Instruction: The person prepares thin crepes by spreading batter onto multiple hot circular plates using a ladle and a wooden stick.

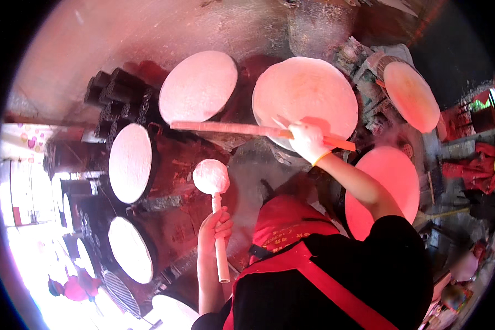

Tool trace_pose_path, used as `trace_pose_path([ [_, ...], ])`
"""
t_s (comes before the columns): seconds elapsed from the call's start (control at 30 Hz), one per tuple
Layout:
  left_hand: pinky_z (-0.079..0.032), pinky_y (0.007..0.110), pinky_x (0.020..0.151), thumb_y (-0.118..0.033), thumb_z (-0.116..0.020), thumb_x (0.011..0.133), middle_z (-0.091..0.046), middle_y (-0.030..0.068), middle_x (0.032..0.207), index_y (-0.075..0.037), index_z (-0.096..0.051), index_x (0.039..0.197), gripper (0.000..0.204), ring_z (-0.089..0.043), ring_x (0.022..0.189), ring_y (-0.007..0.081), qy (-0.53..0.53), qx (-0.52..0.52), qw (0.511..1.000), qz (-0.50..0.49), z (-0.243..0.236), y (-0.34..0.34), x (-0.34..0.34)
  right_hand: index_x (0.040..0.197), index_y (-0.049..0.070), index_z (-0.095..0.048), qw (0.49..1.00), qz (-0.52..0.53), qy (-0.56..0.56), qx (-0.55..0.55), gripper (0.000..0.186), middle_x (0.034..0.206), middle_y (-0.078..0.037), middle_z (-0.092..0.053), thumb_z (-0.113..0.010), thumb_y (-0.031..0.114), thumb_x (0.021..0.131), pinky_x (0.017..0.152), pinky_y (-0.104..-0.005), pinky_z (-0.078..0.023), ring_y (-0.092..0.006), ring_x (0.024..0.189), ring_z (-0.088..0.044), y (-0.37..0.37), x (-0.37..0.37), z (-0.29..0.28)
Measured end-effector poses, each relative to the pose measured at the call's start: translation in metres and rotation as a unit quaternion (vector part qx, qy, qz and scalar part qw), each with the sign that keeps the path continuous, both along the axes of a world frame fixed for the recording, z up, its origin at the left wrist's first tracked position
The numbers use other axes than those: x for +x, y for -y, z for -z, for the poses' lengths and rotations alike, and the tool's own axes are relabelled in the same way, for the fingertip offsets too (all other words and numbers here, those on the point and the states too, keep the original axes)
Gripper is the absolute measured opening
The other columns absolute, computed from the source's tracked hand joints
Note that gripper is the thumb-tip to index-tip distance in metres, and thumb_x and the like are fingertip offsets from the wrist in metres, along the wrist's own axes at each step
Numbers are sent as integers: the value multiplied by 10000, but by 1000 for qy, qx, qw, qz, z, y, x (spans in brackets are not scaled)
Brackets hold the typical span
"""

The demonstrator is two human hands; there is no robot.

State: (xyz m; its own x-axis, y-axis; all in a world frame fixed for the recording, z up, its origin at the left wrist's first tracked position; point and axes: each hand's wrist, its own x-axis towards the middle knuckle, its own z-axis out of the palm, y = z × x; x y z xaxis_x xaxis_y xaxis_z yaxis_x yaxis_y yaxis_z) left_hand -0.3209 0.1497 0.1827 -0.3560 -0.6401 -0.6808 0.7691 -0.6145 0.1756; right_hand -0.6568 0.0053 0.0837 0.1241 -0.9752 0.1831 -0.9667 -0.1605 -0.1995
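My left hand (214,225), bare, is closed round the pale turned handle of a ladle-like tool (211,176). Its round, white-coated head points away from me, held upright in the picture. Out to the right, my right hand (308,141) wears a white glove with a yellow band at the wrist. Its fingers grip a long flat wooden stick (220,128), which reaches leftward and has an orange end on the right. Below that hand lies a large round griddle covered with a pale sheet of batter (305,91). Whether the stick touches the sheet I cannot tell.
More round, pale-topped griddles stand around me: one far left of centre (199,85), two at the left (130,163) (131,250), one at right (388,187). A tilted round one (411,96) is at far right. Dark cylindrical briquettes (118,93) are stacked at the far left.
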Motion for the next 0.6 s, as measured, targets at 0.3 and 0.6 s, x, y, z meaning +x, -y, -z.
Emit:
trace_pose_path([
  [0.3, -313, 173, 386, -55, -407, 974, -418, 38, 751, 71, -430, 1131, 203, -364, 536, 74, -91, 19, 990, 106, -7, 142, -11, 880, 18, -662, 889, 184, 419, 29, 148, 743, 26, -592, -559, 92, 803, 608, -221, -432, -66, 677, -532, 74, -170, -166],
  [0.6, -302, 177, 363, -77, -415, 978, -421, 24, 730, 32, -462, 1098, 168, -367, 523, 68, -125, 4, 968, 215, -31, 222, -59, 755, 76, -598, 767, 393, 450, -232, 343, 603, 33, -484, -717, 397, 762, 465, -238, -338, -87, 507, -448, -24, -458, -259],
])
